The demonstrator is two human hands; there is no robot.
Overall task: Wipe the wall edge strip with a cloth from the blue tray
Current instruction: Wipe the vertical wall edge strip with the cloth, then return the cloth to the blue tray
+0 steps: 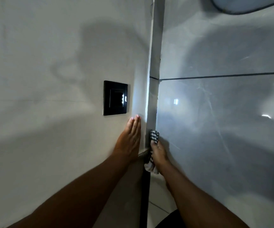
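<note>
Right hand (158,153) is clamped on a checked cloth (154,137), bunched up & pressed vs. the wall edge strip (155,66), low on the corner where the painted wall meets the glossy tiled wall (223,104); cloth tail hangs out below the fist. Left hand (130,139) lies flat on the painted wall (50,63) just beside the strip, fingers together & straight, holding nothing, fingertips just below a black switch plate (115,98). Risks, as a judgement: the cloth is wadded narrow, so it may ride only one face of the strip & skip the other edge; the loose tail could drag grime onto the tile or snag on the chipped-looking spots by the grout line. Glossy tile looks slick, so if the right hand slides off the strip sideways, pressure is lost. Left palm braces close to the switch plate; a slip upward could knock the switch, & if the cloth is damp (cannot tell), moisture near it is a bad idea. Most of the strip above the cloth looks not yet reached. Containers: blue tray isn't in view, so its contents can't be told. A pale blue rounded thing (248,4) shows at the top right edge; what it is or holds is unclear.
</note>
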